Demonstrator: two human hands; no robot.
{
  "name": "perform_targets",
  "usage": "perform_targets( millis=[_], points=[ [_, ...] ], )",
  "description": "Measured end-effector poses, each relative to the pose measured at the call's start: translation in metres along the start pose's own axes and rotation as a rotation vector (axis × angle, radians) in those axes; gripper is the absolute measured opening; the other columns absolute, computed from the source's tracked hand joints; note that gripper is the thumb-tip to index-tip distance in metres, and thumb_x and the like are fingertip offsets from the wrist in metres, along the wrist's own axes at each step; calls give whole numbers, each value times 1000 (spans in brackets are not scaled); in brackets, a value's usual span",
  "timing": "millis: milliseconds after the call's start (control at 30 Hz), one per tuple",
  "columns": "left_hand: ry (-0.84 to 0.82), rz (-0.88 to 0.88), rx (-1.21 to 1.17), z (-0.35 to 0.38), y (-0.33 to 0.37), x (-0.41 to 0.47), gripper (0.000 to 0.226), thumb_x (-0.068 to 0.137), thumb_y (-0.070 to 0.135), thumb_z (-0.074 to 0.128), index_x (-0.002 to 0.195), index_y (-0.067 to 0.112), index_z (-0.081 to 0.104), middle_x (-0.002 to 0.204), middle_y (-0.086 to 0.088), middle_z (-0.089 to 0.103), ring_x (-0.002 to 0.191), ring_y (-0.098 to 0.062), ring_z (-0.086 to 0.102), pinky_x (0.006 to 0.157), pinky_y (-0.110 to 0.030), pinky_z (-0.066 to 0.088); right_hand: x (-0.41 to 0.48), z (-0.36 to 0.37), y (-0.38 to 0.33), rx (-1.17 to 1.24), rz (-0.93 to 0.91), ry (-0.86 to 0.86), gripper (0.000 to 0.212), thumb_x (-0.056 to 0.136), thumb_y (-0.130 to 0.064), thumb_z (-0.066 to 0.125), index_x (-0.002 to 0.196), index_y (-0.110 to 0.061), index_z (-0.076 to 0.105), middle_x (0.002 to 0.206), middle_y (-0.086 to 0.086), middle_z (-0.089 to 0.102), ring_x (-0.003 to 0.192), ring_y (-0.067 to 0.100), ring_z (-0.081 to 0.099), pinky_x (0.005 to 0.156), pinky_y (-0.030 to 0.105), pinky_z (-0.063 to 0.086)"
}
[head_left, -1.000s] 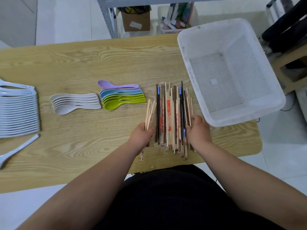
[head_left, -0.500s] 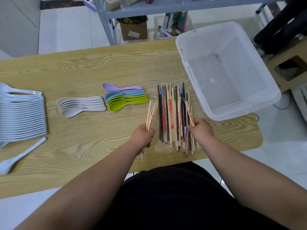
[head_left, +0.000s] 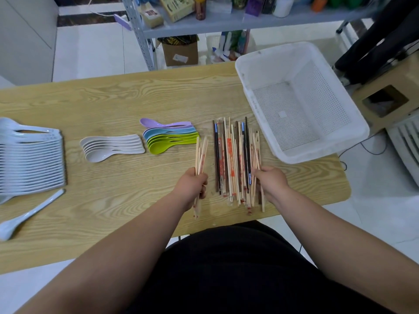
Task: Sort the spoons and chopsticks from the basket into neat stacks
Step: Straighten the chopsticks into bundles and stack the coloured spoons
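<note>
The left hand (head_left: pixel 192 185), its grip curled round a few pale chopsticks (head_left: pixel 199 155), has pulled them away from the chopstick pile (head_left: pixel 233 159) left of the white basket (head_left: pixel 322 147), so sorting goes on; the right hand (head_left: pixel 269 180) touches the pile, its grip I cannot tell.

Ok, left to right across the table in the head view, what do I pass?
A row of pale blue plastic spoons → stack of white spoons → stack of purple, blue and green spoons → wooden chopstick bundle in left hand → mixed pile of chopsticks → white perforated plastic basket.
</note>
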State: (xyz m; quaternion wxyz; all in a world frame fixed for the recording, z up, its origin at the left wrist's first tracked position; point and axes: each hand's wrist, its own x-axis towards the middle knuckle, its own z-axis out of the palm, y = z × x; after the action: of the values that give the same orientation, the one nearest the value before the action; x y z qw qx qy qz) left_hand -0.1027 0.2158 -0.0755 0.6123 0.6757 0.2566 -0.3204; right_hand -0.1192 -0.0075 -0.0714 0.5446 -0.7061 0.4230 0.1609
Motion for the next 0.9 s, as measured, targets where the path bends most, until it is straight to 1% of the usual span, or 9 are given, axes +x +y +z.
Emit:
perform_targets(
  millis=[100, 200, 367, 500, 567, 633, 767, 833, 900],
  points=[
    [7, 25, -66, 5, 6, -4, 7, 97, 14, 54, 102, 10, 53, 81, -8, 52, 58, -16, 46, 52, -31, 44, -16, 10, -14, 167, 30, -231, 40, 95, -14, 67, 132, -1, 59, 104, 8, 76, 99, 22, 73, 98, 45, 55],
    [35, 70, -96, 11, 11, -6, 15, 98, 27, 58, 101, 12, 59, 75, -7, 52, 55, -16, 44, 50, -29, 39, -38, 26, -28, 150, 0, -407, 14, 98, -11, 62, 110, -5, 67, 104, 11, 73, 88, 21, 74, 81, 38, 61],
    [10, 195, -99, 17, 20, -15, 18, 94, 34, 67, 95, 16, 66, 51, 8, 56, 45, -9, 46, 43, -24, 38, -57, 54, -31, 94, -58, -550, 13, 99, -18, 64, 103, -8, 70, 94, 10, 74, 81, 20, 72, 77, 37, 59],
    [70, 186, -72, 16, 17, -14, 27, 85, 36, 77, 96, 13, 68, 63, 3, 62, 48, -11, 51, 44, -24, 39, -62, 58, -35, -231, -235, -492, 13, 100, -27, 60, 96, -20, 70, 95, 5, 76, 82, 19, 75, 77, 36, 62],
    [106, 154, -32, 18, 14, -13, 27, 85, 36, 74, 93, 11, 67, 64, -1, 63, 49, -14, 53, 44, -25, 39, -66, 61, -38, -566, -395, -420, 20, 101, -28, 54, 92, -18, 70, 88, 5, 74, 80, 22, 73, 71, 33, 58],
    [161, 110, 1, 19, 14, -11, 20, 86, 29, 66, 85, 10, 63, 64, -2, 60, 52, -18, 53, 48, -26, 38, -70, 64, -41, -747, -487, -425, 25, 101, -28, 51, 92, -15, 70, 84, 5, 70, 80, 23, 67, 69, 33, 53],
    [225, 56, -8, 12, 14, -1, 17, 90, 26, 58, 85, 10, 59, 70, -5, 64, 62, -25, 59, 61, -38, 51, -59, 53, -37, -702, -405, -458, 31, 102, -40, 50, 88, -22, 70, 84, 4, 71, 72, 18, 66, 68, 36, 55],
    [220, 41, -66, 7, 12, 3, 18, 92, 28, 56, 93, 10, 57, 65, -5, 64, 64, -28, 61, 69, -44, 54, -41, 38, -25, -673, -391, -294, 25, 102, -37, 52, 104, -21, 71, 92, -3, 71, 83, 18, 70, 71, 34, 57],
    [195, 33, -111, 2, 8, 7, 16, 93, 27, 55, 95, 12, 53, 58, -4, 60, 58, -26, 60, 69, -47, 53, -21, 17, -10, -635, -360, -82, 24, 101, -31, 56, 120, -19, 65, 101, -8, 66, 77, 10, 64, 60, 22, 51]
  ],
)
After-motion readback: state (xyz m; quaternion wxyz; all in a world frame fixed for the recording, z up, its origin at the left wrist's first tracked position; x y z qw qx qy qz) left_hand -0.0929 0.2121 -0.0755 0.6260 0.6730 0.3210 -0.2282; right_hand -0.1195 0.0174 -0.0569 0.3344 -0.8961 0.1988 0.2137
